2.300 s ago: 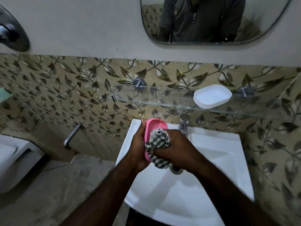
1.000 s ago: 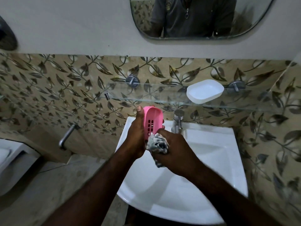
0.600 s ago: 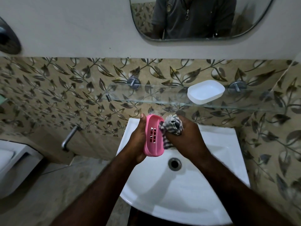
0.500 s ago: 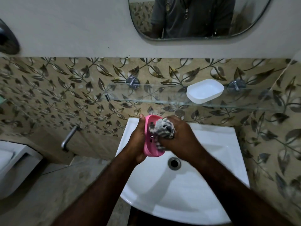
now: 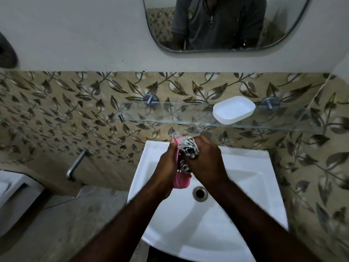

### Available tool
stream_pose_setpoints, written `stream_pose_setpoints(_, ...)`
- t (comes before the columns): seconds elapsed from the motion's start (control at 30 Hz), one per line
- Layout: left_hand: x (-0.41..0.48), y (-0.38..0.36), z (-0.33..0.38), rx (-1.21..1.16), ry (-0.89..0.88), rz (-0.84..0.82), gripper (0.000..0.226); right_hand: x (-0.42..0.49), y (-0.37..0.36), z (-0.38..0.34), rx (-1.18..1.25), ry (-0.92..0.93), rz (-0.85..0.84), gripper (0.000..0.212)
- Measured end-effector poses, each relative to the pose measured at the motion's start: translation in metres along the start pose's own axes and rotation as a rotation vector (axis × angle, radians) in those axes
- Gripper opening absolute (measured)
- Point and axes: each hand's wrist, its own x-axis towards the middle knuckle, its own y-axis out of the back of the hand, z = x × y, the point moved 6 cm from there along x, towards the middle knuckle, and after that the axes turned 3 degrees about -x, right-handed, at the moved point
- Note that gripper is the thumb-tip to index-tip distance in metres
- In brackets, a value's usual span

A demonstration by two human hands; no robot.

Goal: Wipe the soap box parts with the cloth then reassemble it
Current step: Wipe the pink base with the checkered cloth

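Left hand grips pink tray; right hand clutches cloth against it. Risk: hard rubbing pops tray loose into basin, 6 o'clock.

No text, label, brand, number or sign legible. Small emblem on shirt reflected in mirror: too blurred to read.

Right hand with cloth moved up to top end of pink tray. Tray slots now covered.
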Motion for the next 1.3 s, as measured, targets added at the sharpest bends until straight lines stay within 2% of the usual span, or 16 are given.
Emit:
stream_pose_setpoints(0.1,-0.004,-0.001,0.003,0.075,-0.079,-0.033,0.06,-0.002,0.0,0.021,0.212,-0.254,-0.02,0.011)
stream_pose_setpoints(0.17,-0.005,-0.003,0.002,0.012,-0.056,-0.064,0.06,-0.007,0.005,0.018,0.316,-0.258,0.008,0.015)
stream_pose_setpoints(0.33,-0.001,-0.002,0.006,-0.2,0.004,-0.059,0.057,-0.012,0.014,-0.025,0.234,0.261,-0.032,0.028)
stream_pose_setpoints(0.43,-0.005,-0.005,0.012,-0.122,-0.011,-0.054,0.058,-0.005,0.018,-0.023,0.062,0.449,-0.02,0.023)
stream_pose_setpoints(0.5,-0.008,-0.008,0.017,0.001,0.005,-0.029,0.057,0.0,0.019,-0.011,0.041,0.326,0.026,0.017)
stream_pose_setpoints(0.63,-0.011,-0.007,0.021,0.124,-0.087,0.012,0.055,0.004,0.009,0.019,0.257,-0.182,0.061,0.015)
stream_pose_setpoints(0.7,-0.014,-0.005,0.018,0.111,-0.111,0.014,0.055,0.003,0.006,0.024,0.375,-0.273,0.035,0.014)
stream_pose_setpoints(0.77,-0.016,-0.008,0.014,0.093,-0.128,0.007,0.055,0.0,0.009,0.016,0.362,-0.2,0.032,0.013)
stream_pose_setpoints(0.9,-0.01,-0.012,0.019,-0.086,-0.112,0.008,0.058,-0.004,0.026,-0.032,0.191,0.326,0.051,0.016)
stream_pose_setpoints(0.97,-0.007,-0.015,0.027,-0.049,-0.148,-0.026,0.053,0.001,0.033,-0.036,0.143,0.412,0.069,0.02)
stream_pose_setpoints(1.1,-0.01,-0.016,0.042,0.087,-0.266,0.044,0.046,0.018,0.029,-0.018,0.052,0.097,0.094,0.024)
stream_pose_setpoints(1.2,-0.014,-0.019,0.047,0.136,-0.331,0.046,0.046,0.025,0.023,-0.002,0.125,-0.113,0.063,0.015)
stream_pose_setpoints(1.3,-0.019,-0.018,0.042,0.157,-0.336,0.04,0.043,0.023,0.016,0.011,0.183,-0.231,-0.032,0.013)
